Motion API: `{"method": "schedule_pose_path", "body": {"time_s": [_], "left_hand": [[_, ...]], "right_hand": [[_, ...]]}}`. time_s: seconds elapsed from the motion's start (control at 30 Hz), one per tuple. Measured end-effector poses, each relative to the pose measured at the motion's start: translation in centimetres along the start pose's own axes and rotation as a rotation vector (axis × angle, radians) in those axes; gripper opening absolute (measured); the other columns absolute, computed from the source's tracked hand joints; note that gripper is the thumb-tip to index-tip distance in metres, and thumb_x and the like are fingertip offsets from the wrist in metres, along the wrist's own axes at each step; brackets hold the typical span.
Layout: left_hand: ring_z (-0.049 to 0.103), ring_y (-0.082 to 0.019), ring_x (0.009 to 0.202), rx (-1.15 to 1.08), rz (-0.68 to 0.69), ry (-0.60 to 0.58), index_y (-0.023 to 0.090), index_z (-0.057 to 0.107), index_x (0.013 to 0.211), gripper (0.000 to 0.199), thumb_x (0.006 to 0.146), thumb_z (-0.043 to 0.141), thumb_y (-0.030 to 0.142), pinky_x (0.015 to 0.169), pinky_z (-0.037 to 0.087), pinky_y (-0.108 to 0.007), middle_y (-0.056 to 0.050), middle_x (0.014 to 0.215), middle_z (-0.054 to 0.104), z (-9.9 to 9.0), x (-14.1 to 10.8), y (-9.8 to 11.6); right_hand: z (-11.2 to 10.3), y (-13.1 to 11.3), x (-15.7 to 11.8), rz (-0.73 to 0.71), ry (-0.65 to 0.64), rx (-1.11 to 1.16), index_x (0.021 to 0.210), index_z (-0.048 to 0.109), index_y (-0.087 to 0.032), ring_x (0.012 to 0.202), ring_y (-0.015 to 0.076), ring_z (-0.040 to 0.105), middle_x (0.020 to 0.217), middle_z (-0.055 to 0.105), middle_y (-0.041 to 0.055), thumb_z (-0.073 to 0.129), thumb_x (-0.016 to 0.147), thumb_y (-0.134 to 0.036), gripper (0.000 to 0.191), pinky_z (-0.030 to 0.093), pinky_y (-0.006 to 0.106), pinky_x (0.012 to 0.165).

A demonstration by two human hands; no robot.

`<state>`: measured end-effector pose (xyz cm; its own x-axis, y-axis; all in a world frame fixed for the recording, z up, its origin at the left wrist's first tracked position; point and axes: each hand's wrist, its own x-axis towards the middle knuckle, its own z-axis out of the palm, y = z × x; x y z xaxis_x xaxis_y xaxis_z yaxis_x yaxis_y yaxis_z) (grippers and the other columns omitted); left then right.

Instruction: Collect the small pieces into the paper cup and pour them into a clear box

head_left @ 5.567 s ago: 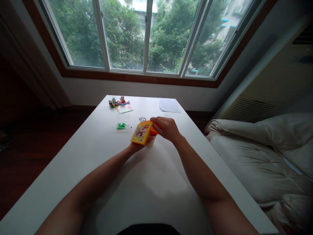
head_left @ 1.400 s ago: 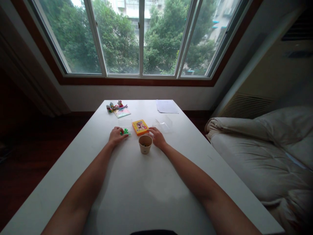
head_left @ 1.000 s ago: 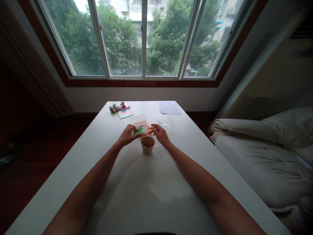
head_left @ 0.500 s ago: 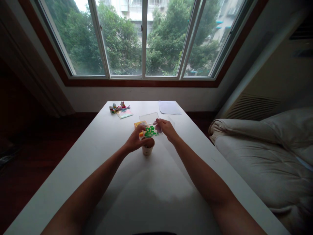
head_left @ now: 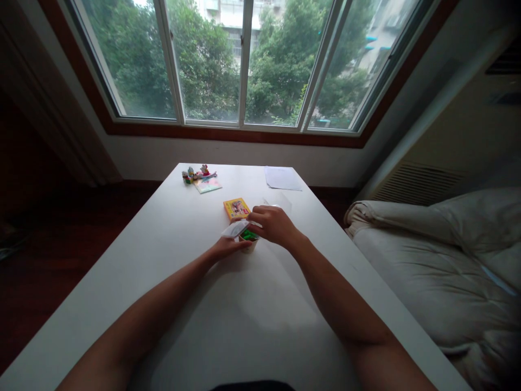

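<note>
A paper cup (head_left: 249,247) stands on the table in front of me, with small green pieces (head_left: 248,234) showing at its mouth. My left hand (head_left: 226,247) is at the cup's left side, its thumb lying across the front and its other fingers partly hidden behind. Over the cup's rim a clear plastic box (head_left: 235,228) is tipped steeply. My right hand (head_left: 272,224) pinches this box at its upper right end, fingers bent. Just beyond the hands lies a yellow picture box (head_left: 236,208).
Small figurines (head_left: 197,174) and a pastel card (head_left: 208,184) lie at the far left of the white table (head_left: 195,336). Paper sheets (head_left: 283,178) are at the far right. A clear plastic sheet or lid (head_left: 283,201) lies behind my right hand. A padded sofa (head_left: 431,260) stands to the right.
The clear box went from nearly level in both hands to tipped over the cup. Green pieces now show in the cup. My left hand moved down from the box to the cup.
</note>
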<state>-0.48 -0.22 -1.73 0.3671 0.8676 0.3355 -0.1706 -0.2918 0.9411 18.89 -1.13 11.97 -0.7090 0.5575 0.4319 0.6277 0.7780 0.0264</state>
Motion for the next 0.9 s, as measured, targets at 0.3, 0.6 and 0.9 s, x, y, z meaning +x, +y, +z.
{"method": "schedule_pose_path", "body": {"time_s": [0.3, 0.6, 0.9], "left_hand": [[0.060, -0.032, 0.117, 0.038, -0.060, -0.015, 0.019, 0.056, 0.132, 0.068, 0.073, 0.083, 0.040, 0.100, 0.047, -0.043, -0.014, 0.127, 0.065, -0.6, 0.0, 1.2], [0.064, -0.020, 0.097, 0.091, -0.047, 0.175, 0.026, 0.045, 0.132, 0.073, 0.071, 0.082, 0.039, 0.079, 0.049, -0.029, -0.006, 0.115, 0.064, -5.6, 1.0, 0.5], [0.063, -0.021, 0.098, -0.042, -0.029, 0.395, 0.024, 0.051, 0.127, 0.055, 0.088, 0.056, 0.062, 0.079, 0.050, -0.031, -0.006, 0.109, 0.065, -7.4, 1.4, -0.1]], "right_hand": [[2.2, 1.6, 0.0, 0.109, 0.201, 0.208, 0.097, 0.071, -0.021, 0.077, 0.0148, 0.058, 0.089, 0.067, 0.0042, 0.055, 0.097, -0.037, 0.023, 0.040, 0.027, 0.071], [11.3, 8.2, 2.2, 0.850, 0.421, 0.907, 0.124, 0.063, -0.023, 0.051, 0.0074, 0.058, 0.111, 0.068, 0.0061, 0.051, 0.092, -0.043, 0.040, 0.044, 0.020, 0.041], [15.4, 6.5, 4.5, 0.569, 0.323, 0.493, 0.133, 0.063, -0.024, 0.106, 0.0214, 0.065, 0.143, 0.053, 0.0098, 0.051, 0.095, -0.038, 0.041, 0.058, 0.036, 0.088]]}}
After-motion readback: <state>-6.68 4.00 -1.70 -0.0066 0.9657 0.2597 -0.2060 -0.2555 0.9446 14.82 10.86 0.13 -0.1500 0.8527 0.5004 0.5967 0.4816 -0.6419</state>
